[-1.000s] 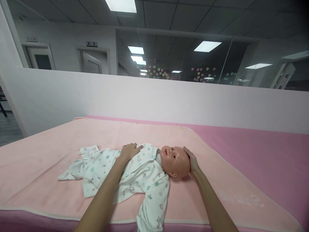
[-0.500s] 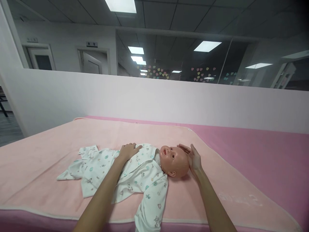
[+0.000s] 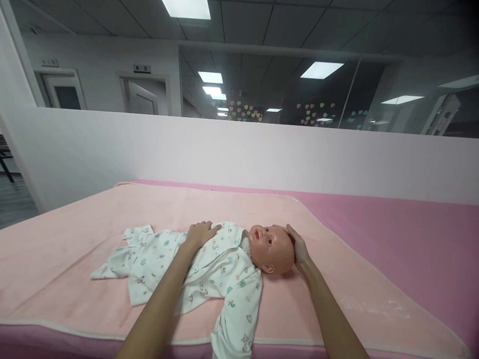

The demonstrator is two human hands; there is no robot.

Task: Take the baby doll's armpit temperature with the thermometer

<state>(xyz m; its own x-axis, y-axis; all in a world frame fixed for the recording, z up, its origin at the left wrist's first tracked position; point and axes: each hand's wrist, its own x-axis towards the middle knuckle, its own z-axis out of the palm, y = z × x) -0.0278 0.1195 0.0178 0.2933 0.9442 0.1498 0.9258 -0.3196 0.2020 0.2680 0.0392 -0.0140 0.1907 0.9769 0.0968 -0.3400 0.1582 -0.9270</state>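
Note:
A baby doll lies on its back on a pale pink blanket [image 3: 93, 259], its bald head [image 3: 272, 249] to the right. It wears a white printed romper [image 3: 209, 271] with sleeves spread out. My left hand [image 3: 200, 233] rests flat on the doll's chest, fingers stretched out. My right hand [image 3: 297, 245] cups the top of the doll's head, fingers curved around it.
The blanket covers a brighter pink mattress [image 3: 404, 239] that runs off to the right. A low white partition wall [image 3: 239, 154] stands behind it, with glass panels above. The blanket's front edge lies close to me.
My right hand lifted slightly off the doll's head half a second ago and has come back to cup it. The left hand stays on the chest.

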